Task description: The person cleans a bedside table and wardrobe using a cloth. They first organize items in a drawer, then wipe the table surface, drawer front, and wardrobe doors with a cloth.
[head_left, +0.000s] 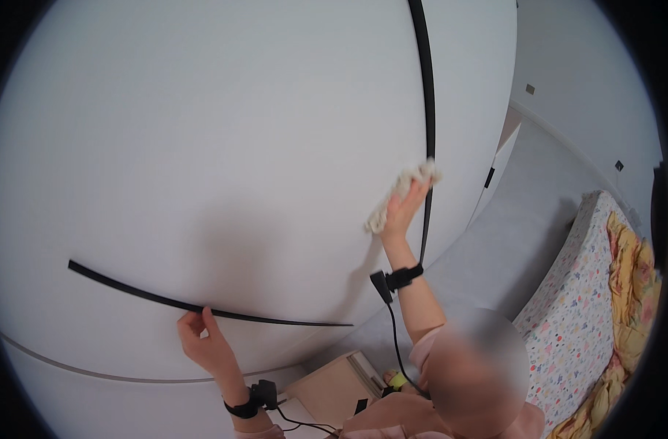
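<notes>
A large white panel (312, 110), which looks like a wardrobe front, fills the view before me. My right hand (404, 211) lies over a pale, fluffy cleaning cloth (379, 219) and presses it to the panel, its upper end reaching a long black strip (428, 93). At lower left, my left hand (205, 340) has its thumb and curled fingers on the lower edge of a second black strip (141, 295). Both strips look like long door handles. The cloth is slightly blurred.
A bed with a floral sheet (570, 296) and a yellow patterned quilt (633, 247) stands at right. Beside the panel is a white door edge with a black handle (489, 178). A beige cabinet (328, 387) stands below. A black cable (394, 335) hangs from my right wristband.
</notes>
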`<state>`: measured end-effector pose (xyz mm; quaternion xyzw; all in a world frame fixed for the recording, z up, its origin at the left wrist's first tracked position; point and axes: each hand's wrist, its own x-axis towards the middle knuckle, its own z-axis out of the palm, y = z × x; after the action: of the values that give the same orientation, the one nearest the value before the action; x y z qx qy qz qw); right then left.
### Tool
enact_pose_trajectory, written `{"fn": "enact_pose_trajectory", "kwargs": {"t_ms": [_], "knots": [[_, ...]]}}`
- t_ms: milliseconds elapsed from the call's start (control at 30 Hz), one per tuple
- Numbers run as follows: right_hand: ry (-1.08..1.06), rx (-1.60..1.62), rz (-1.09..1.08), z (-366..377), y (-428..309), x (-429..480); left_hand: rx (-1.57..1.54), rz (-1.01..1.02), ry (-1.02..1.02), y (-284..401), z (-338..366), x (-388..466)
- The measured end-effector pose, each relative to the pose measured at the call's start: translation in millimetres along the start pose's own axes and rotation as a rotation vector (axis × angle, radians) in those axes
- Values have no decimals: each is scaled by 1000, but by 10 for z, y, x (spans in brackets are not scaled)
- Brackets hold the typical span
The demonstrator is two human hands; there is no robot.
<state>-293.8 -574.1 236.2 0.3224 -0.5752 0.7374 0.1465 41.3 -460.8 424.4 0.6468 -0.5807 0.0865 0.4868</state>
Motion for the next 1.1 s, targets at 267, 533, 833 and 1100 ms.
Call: {"fn": "enact_pose_trajectory", "kwargs": {"t_ms": [267, 533, 833, 1100], "knots": [[29, 10, 606, -92, 487, -856, -22, -23, -6, 27, 15, 19], [-270, -2, -340, 598, -2261, -561, -1, 149, -26, -20, -7, 83], [-297, -57, -781, 248, -975, -835, -246, 122, -53, -269, 4, -60], [-174, 2, -504, 176, -721, 558, -209, 2, 37, -669, 90, -741]]}}
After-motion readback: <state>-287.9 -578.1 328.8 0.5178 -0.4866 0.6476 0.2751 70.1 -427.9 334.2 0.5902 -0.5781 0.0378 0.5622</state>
